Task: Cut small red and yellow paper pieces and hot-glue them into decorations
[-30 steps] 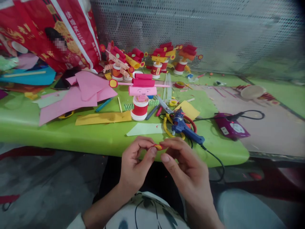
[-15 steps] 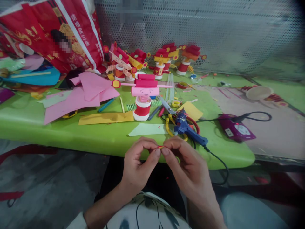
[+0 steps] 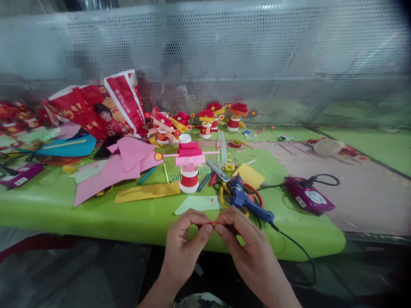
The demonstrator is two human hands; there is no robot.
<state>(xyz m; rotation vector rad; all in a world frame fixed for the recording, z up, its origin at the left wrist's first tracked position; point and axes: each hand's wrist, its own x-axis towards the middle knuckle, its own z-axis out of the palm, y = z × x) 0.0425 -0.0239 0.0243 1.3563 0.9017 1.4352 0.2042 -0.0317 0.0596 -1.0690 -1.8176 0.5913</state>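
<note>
Between the thumbs and fingertips of my left hand (image 3: 188,239) and my right hand (image 3: 244,244) is a small red and yellow paper piece (image 3: 213,223), mostly covered by the fingers. Both hands pinch it just in front of the table's near edge. Beyond them stands a paper figure (image 3: 189,171) with a pink face, red rolls on top, a red and white cup body and green spring arms. A blue glue gun (image 3: 247,201) lies over yellow-and-red-handled scissors (image 3: 220,171), just past my right hand. A pale green paper strip (image 3: 197,204) lies ahead of the left fingers.
Several similar figures (image 3: 205,124) line the back beside a red bag (image 3: 96,107). Pink paper sheets (image 3: 128,160) and a yellow strip (image 3: 147,192) lie left. A purple power block (image 3: 310,196) with a black cord sits right. The green table (image 3: 289,239) meets a perforated metal panel (image 3: 257,55).
The view has tilted up, so the table and hands sit lower in the picture and more of the metal panel shows. Both hands keep pinching the small paper piece.
</note>
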